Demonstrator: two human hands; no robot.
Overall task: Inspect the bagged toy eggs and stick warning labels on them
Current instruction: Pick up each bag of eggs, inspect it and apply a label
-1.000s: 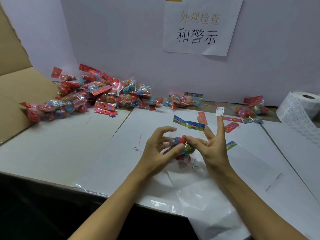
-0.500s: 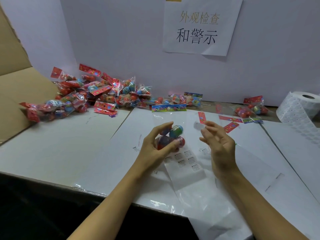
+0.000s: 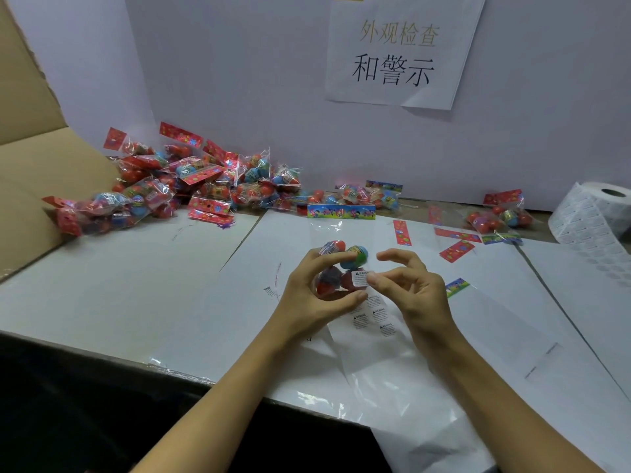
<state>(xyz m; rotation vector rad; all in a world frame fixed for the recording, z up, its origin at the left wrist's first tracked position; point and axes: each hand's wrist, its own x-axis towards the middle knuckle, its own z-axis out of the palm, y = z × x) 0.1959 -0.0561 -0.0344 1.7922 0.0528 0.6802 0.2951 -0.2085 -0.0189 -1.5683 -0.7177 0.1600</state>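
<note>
Clear crinkly plastic is what I am gripping: my left hand (image 3: 317, 295) is curling round a bag of toy eggs (image 3: 341, 271), fingers over the top eggs and thumb under the lower ones, holding it up just above the table (image 3: 102, 285). The bag's long axis is running away from me, its printed header card (image 3: 341, 212) lying at the far end and the loose plastic tail trailing back toward me under my wrists.

My right hand (image 3: 413, 288) is coming in from the right side and is the one at the work. Its thumb and a finger are pinching the edge of a small white warning label (image 3: 361, 278) and pressing it against the red egg at the lower right of the bunch, which faces that hand directly. The other fingers are arching clear above.

I judge the label is touching but not yet smoothed flat; rubbing it down would mean pushing leftward into my left palm.

The heap of bagged eggs (image 3: 191, 189) is lying well apart at the far left, and the label roll (image 3: 594, 216) is sitting at the far right.
</note>
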